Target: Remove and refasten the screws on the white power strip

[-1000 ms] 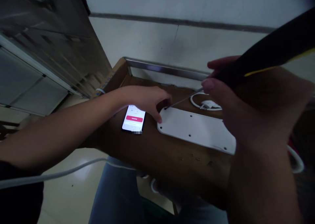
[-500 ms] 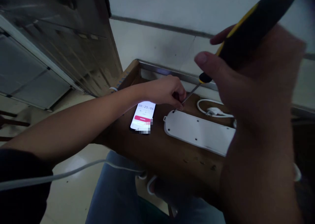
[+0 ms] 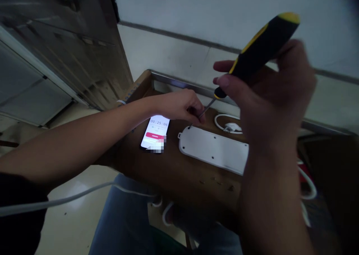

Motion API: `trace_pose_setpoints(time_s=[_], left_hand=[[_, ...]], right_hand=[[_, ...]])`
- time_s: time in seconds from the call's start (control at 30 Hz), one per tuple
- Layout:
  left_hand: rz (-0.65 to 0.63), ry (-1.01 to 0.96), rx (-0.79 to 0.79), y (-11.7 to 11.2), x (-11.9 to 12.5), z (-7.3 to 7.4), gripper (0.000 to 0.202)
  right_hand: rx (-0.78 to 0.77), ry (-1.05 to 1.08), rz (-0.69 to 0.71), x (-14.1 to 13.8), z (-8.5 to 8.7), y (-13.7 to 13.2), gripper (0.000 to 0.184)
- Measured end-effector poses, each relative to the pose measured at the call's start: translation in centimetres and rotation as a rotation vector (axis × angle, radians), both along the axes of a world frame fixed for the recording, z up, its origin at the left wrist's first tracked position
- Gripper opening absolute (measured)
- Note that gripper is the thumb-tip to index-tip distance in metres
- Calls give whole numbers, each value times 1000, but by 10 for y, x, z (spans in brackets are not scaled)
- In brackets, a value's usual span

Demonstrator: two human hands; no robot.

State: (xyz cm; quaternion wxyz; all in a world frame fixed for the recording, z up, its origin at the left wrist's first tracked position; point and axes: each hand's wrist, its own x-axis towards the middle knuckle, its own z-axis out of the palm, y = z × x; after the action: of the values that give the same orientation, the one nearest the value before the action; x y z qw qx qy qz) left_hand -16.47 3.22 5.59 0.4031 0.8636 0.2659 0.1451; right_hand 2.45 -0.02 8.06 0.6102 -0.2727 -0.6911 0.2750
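My right hand (image 3: 276, 86) is closed around the black-and-yellow handle of a screwdriver (image 3: 259, 47), which slants down to the left. Close to its tip, the thumb and fingers of my left hand (image 3: 186, 103) pinch the metal shaft. The tip points at a corner hole of a white power strip (image 3: 214, 150), which lies with its screw-hole side up. Whether a screw sits at the tip cannot be made out. My right wrist covers the far end of the strip.
The strip rests on a brown cardboard surface (image 3: 168, 172). A lit phone (image 3: 155, 133) with a timer lies beside my left forearm. Behind the strip is a white plug and cord (image 3: 231, 127). Several small screws (image 3: 215, 182) lie in front. A white cable (image 3: 84, 191) crosses at lower left.
The view has shifted, so the surface and strip appear further left. The screwdriver handle and my right hand sit lower and more to the left in view. My left hand keeps its pinch.
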Motion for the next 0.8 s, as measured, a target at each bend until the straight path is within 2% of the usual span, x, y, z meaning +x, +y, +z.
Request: trace_pose_setpoints(time_s=[0.1,0.17,0.23,0.33,0.43,0.53,0.63,0.7,0.8], left_hand=[[34,-3,4,0,2,-2,12],[65,-4,5,0,3,-2,12],[110,0,5,0,4,-2,14],[146,-4,-3,-1,2,0,20],[98,68,-41,-1,-1,2,30],[43,287,-27,-2,-3,1,46],[8,452,1,-4,-2,-3,52],[-4,483,-36,-5,0,-6,53],[9,480,-102,-5,2,-8,52]], right_hand=[[-8,-14,-180,-3,-11,-1,46],[-23,-22,-243,-5,-16,0,45],[-31,-5,-233,-5,-18,3,48],[-53,37,-135,-3,-20,4,49],[-100,-3,-60,-1,-21,0,41],[-89,-72,-98,-1,-20,-5,35],[-53,-130,-185,0,-19,-7,30],[-37,-164,-225,0,-20,-7,34],[-69,-206,-192,0,-23,-7,41]])
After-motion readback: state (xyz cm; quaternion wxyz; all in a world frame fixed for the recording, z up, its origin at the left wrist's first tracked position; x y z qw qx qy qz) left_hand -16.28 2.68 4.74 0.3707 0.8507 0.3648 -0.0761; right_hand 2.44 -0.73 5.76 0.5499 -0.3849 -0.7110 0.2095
